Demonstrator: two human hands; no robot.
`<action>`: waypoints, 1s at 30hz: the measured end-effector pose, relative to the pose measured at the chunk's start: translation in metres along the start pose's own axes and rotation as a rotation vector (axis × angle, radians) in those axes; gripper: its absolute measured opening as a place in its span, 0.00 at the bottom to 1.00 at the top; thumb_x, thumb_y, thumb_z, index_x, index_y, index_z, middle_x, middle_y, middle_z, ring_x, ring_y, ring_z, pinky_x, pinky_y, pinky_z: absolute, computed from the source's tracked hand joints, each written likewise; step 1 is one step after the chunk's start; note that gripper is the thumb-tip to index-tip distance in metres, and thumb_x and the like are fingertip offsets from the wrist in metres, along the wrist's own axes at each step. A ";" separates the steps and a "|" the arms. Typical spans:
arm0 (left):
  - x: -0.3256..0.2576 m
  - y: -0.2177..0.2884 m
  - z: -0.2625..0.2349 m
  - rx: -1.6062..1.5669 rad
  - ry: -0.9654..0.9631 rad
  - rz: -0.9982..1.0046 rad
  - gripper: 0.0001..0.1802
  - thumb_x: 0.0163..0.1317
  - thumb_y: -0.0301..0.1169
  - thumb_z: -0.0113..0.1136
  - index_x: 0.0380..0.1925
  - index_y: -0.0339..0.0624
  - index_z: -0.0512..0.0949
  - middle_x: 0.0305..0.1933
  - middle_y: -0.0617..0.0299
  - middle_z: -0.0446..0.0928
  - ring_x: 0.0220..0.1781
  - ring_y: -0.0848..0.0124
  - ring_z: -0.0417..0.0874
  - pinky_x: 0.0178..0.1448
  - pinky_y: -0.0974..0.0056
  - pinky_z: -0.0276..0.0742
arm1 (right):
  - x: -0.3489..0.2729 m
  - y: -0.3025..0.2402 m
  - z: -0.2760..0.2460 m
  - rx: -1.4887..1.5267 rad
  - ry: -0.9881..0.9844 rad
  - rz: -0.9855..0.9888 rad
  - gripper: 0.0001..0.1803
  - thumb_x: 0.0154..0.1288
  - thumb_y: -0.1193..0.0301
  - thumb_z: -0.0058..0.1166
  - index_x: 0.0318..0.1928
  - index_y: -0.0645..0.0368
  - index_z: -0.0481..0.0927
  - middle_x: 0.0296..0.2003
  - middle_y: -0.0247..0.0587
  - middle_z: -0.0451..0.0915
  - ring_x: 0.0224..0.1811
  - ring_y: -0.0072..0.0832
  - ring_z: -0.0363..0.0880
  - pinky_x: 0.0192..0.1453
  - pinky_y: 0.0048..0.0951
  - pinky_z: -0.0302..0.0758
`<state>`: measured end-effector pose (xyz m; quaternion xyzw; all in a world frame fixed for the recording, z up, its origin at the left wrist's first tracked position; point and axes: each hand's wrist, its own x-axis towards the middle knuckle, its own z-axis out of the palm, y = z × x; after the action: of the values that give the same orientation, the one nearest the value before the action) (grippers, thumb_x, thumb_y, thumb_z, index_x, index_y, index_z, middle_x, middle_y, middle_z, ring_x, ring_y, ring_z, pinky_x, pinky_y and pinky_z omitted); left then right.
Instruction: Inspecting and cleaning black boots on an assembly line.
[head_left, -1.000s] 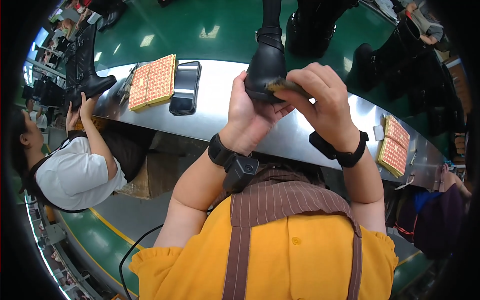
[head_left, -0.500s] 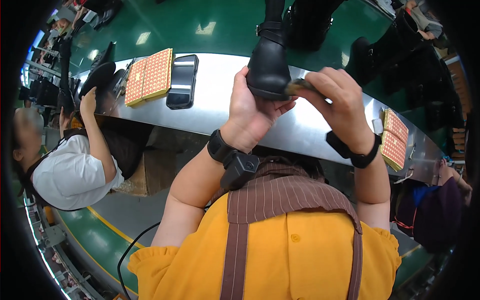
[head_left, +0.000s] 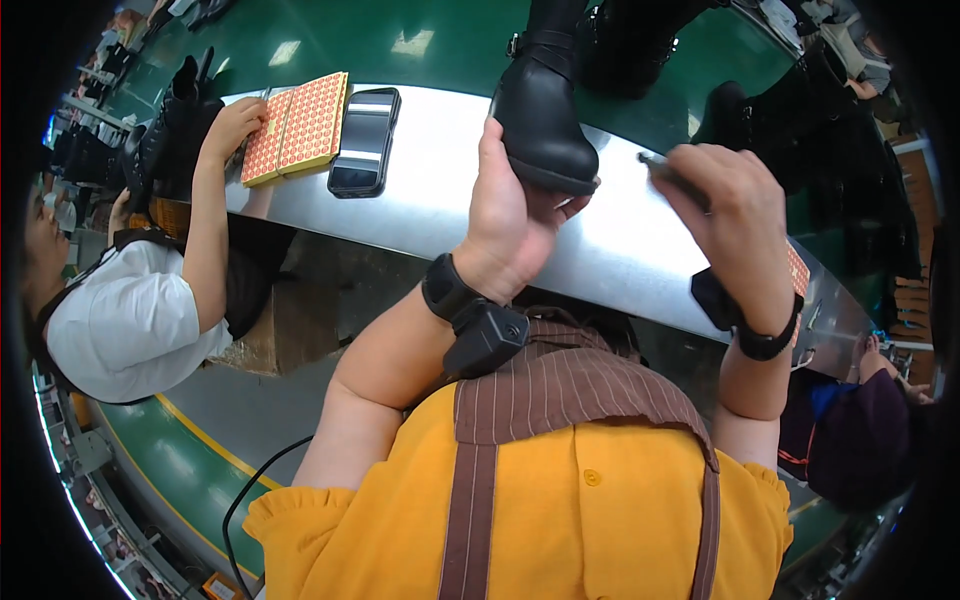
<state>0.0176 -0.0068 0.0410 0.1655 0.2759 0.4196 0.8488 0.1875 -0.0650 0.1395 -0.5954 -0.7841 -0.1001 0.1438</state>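
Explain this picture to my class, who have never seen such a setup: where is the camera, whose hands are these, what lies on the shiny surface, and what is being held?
The camera sits on a person's head and looks down, so you see their own arms rising from the lower edge; the wide lens bends straight lines. No machine is at work, only bare hands. The left hand grips a black boot from beneath, at the sole. The right hand holds a thin dark tool beside the boot's toe; what kind of tool is too small to tell. Both wrists wear dark bands. On the long metal table lie an orange dotted pad and a black phone-like device. The arm at the left belongs to a co-worker in white.
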 end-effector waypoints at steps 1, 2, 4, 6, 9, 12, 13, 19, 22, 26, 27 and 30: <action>0.001 0.000 -0.003 0.004 0.039 0.022 0.39 0.73 0.65 0.23 0.54 0.45 0.73 0.47 0.55 0.78 0.49 0.61 0.80 0.60 0.52 0.68 | -0.003 0.006 -0.001 0.033 0.077 -0.007 0.10 0.59 0.66 0.64 0.32 0.57 0.78 0.25 0.41 0.78 0.28 0.40 0.77 0.35 0.35 0.70; 0.002 0.000 -0.005 0.012 0.040 0.068 0.41 0.72 0.66 0.22 0.54 0.45 0.73 0.46 0.55 0.78 0.49 0.61 0.80 0.59 0.51 0.68 | -0.006 0.011 -0.001 0.030 0.053 0.123 0.10 0.60 0.66 0.64 0.32 0.58 0.78 0.25 0.42 0.78 0.28 0.41 0.77 0.34 0.35 0.70; 0.004 -0.002 -0.008 0.049 0.057 0.121 0.43 0.68 0.72 0.23 0.56 0.48 0.71 0.48 0.58 0.77 0.51 0.64 0.78 0.59 0.52 0.67 | -0.010 0.011 0.006 0.220 0.195 0.092 0.12 0.59 0.64 0.67 0.35 0.58 0.80 0.25 0.44 0.79 0.25 0.41 0.75 0.32 0.35 0.71; 0.007 -0.003 -0.011 0.057 0.049 0.206 0.42 0.66 0.74 0.27 0.58 0.51 0.67 0.49 0.59 0.77 0.52 0.67 0.78 0.57 0.54 0.68 | -0.005 0.000 0.017 0.551 0.170 0.159 0.13 0.59 0.63 0.68 0.36 0.57 0.81 0.25 0.44 0.79 0.24 0.40 0.75 0.31 0.34 0.71; 0.008 -0.004 -0.017 0.058 0.011 0.226 0.44 0.68 0.72 0.20 0.64 0.53 0.66 0.60 0.60 0.73 0.64 0.66 0.71 0.65 0.49 0.63 | 0.023 -0.020 0.030 0.475 0.227 0.013 0.14 0.60 0.61 0.66 0.34 0.57 0.80 0.24 0.43 0.79 0.24 0.42 0.77 0.30 0.35 0.71; 0.008 -0.006 -0.022 0.070 -0.054 0.271 0.46 0.66 0.73 0.19 0.68 0.55 0.62 0.68 0.60 0.68 0.70 0.66 0.67 0.69 0.49 0.60 | 0.052 -0.042 0.044 0.477 0.224 -0.049 0.13 0.60 0.60 0.64 0.34 0.56 0.81 0.25 0.43 0.80 0.26 0.43 0.79 0.29 0.36 0.73; 0.007 -0.007 -0.024 0.048 -0.095 0.250 0.45 0.67 0.72 0.20 0.70 0.53 0.60 0.72 0.61 0.64 0.73 0.66 0.64 0.73 0.51 0.58 | 0.059 -0.048 0.049 0.429 0.229 -0.134 0.12 0.61 0.60 0.63 0.34 0.55 0.81 0.25 0.43 0.81 0.27 0.43 0.80 0.30 0.36 0.73; 0.007 -0.012 -0.024 -0.035 -0.054 0.265 0.41 0.69 0.70 0.29 0.66 0.51 0.62 0.59 0.64 0.72 0.62 0.70 0.72 0.65 0.58 0.67 | 0.029 -0.038 0.037 0.214 0.031 -0.142 0.10 0.58 0.67 0.61 0.28 0.56 0.74 0.20 0.42 0.77 0.25 0.43 0.77 0.34 0.39 0.70; 0.012 -0.007 -0.029 -0.097 -0.038 0.258 0.39 0.70 0.69 0.33 0.66 0.53 0.64 0.54 0.65 0.73 0.54 0.71 0.73 0.59 0.59 0.69 | -0.012 0.003 0.019 0.107 0.030 0.128 0.10 0.58 0.66 0.63 0.30 0.59 0.78 0.22 0.47 0.78 0.24 0.46 0.76 0.34 0.40 0.71; 0.027 0.007 -0.046 -0.268 -0.175 0.189 0.38 0.71 0.65 0.37 0.65 0.46 0.66 0.56 0.55 0.73 0.55 0.61 0.75 0.63 0.50 0.70 | -0.070 0.062 0.043 0.182 0.022 0.526 0.17 0.64 0.61 0.61 0.33 0.66 0.77 0.25 0.57 0.78 0.27 0.53 0.78 0.31 0.40 0.71; 0.029 0.012 -0.052 -0.312 -0.247 0.118 0.38 0.71 0.64 0.37 0.64 0.44 0.66 0.57 0.51 0.72 0.55 0.58 0.75 0.65 0.47 0.70 | -0.088 0.073 0.054 0.159 0.026 0.605 0.19 0.64 0.60 0.61 0.32 0.67 0.77 0.24 0.58 0.77 0.28 0.55 0.78 0.31 0.42 0.71; 0.030 0.027 -0.064 -0.435 -0.137 -0.072 0.38 0.73 0.60 0.37 0.64 0.36 0.66 0.57 0.39 0.72 0.61 0.45 0.75 0.69 0.35 0.69 | -0.145 0.093 0.082 0.071 -0.075 0.807 0.22 0.62 0.56 0.62 0.32 0.67 0.78 0.26 0.61 0.79 0.29 0.57 0.79 0.33 0.46 0.72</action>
<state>-0.0232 0.0367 -0.0063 -0.0034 0.1263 0.4264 0.8957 0.3047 -0.1436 0.0117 -0.8533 -0.4951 0.0133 0.1630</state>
